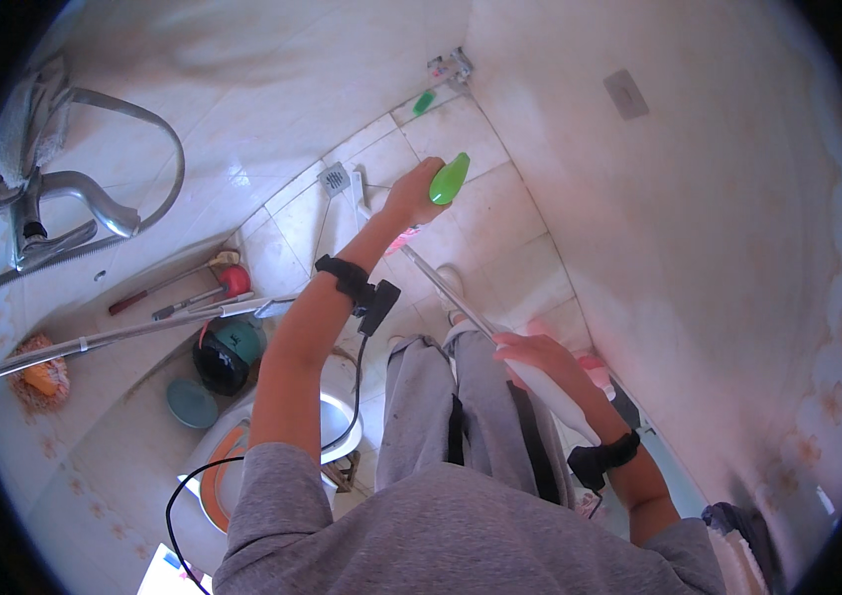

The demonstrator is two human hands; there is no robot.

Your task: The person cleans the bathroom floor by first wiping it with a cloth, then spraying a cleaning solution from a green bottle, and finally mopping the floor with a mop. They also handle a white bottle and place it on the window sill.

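At the far middle, my left hand [415, 194] is closed round a bright green, smooth, tapered plastic thing [449, 179]; its exact kind is not clear. My right hand [538, 355], lower and to the right, grips a pole with a metal shaft [449, 295] and a white handle [557, 401]. The shaft slants up and left toward my left forearm. Something pink [402, 239] shows by its far end, mostly hidden by that arm. Each wrist wears a black strap with a small device.
A toilet [338, 428] stands at lower left. Nearby are a silver pole [123, 337], a red plunger [234, 281] and a dark basin [219, 362]. A faucet [84, 198] sits upper left. A floor drain [335, 179] and a green item [424, 102] lie farther off. A tiled wall [679, 248] bounds the right.
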